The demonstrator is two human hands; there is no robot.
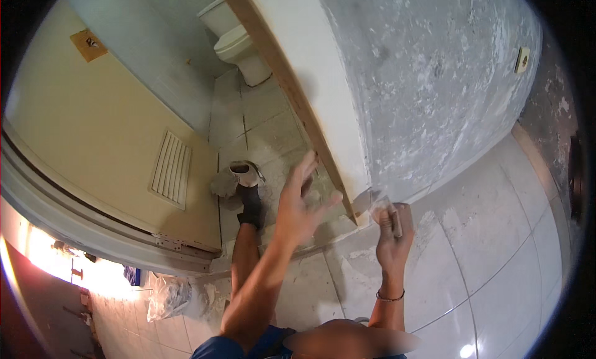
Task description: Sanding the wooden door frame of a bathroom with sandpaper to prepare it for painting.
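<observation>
"While the left hand (295, 201) hung with its fingers spread near the centre, what did the right hand (393, 244) have?"

"Taking 12 o'clock as straight ahead, it was at 4 o'clock, its fingers curled around a small flat tool (398, 221), probably a scraper. The blade end pointed toward 11 o'clock, at the foot of the wall (428, 80), beside the door frame (292, 89). Blur hid whether it touched."

"Was the left hand on that frame?"

"I couldn't tell; it was blurred in front of it, grasping nothing that I could see."

"How did you judge the tool's handling?"

"Light, I guessed, with a stiff handle and a thin blade that might flex slightly. It didn't look fragile, though dust could have made it slippery. The handle seemed the place to grip, close to the blade for control but clear of its edge."

"And the surfaces?"

"Toward 2 o'clock the wall was grey with patchy white flecks, and carried 1 cream wall plate (523, 60). The floor tiles (496, 253) were pale, with whitish smears near the right hand."

"The room?"

"1 toilet (239, 45) stood at 11 o'clock, beyond the doorway. A cream door (93, 111) with 1 slatted vent (171, 170) spread around 10 o'clock, and 1 clear plastic bag (167, 297) lay between 7 and 8 o'clock."
</observation>
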